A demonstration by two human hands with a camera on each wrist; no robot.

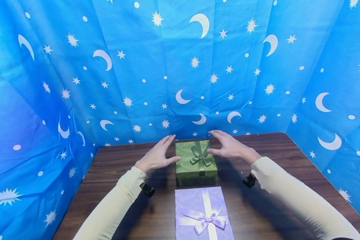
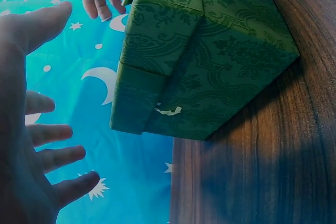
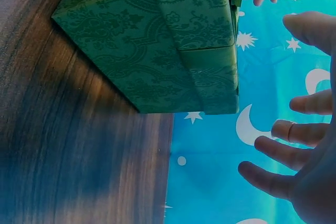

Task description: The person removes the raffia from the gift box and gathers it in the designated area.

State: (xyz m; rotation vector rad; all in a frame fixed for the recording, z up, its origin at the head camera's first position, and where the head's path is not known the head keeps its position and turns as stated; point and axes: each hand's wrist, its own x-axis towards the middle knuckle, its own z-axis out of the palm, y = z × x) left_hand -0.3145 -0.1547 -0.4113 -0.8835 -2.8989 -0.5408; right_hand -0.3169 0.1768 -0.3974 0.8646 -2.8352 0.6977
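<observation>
Head view: our left hand [image 1: 157, 156] and right hand [image 1: 232, 146] spread around the green box [image 1: 187, 166].
Its lid [image 2: 152, 40] is on; we grip nothing yet.

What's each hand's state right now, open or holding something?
Left hand: open, holding nothing, beside the green box.
Right hand: open, holding nothing, on the box's other side.

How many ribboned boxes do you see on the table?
2. The green box sits between the left hand and right hand; the lilac box lies nearer the person, cut off by the head view's lower edge. Others may be out of frame.
</observation>
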